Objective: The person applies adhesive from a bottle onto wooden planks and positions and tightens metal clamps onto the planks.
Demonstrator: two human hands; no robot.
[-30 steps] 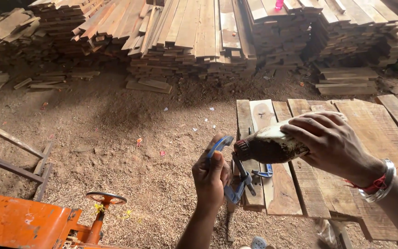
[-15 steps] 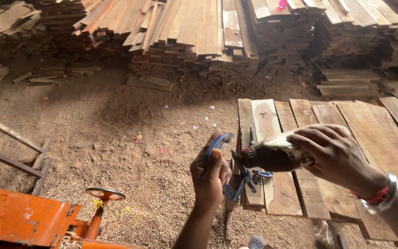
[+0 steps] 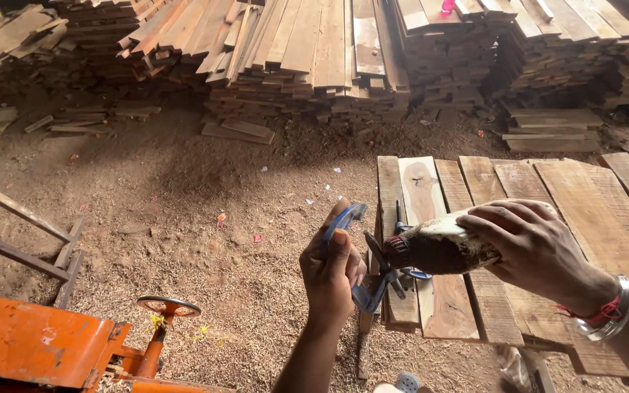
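My left hand [image 3: 331,268] grips a blue metal clamp-like tool [image 3: 362,291], its blue jaw sticking up above my thumb. My right hand [image 3: 536,247] holds a grimy, dust-coated bottle [image 3: 438,249] tipped sideways, its dark capped neck pointing left at the tool's thin metal rod. Both hands hover over the left end of a row of flat wooden planks [image 3: 518,240] lying on the ground. A silver bangle and a red thread are on my right wrist.
An orange machine [image 3: 45,349] with a small handwheel [image 3: 168,306] stands at the lower left. A metal frame [image 3: 23,240] is on the left. Tall stacks of sawn planks [image 3: 343,58] line the back. The ground [image 3: 205,218] is covered with sawdust.
The bottle's neck has come down and closer to the clamp tool in my left hand. The view has shifted slightly; the hands otherwise keep their grips.
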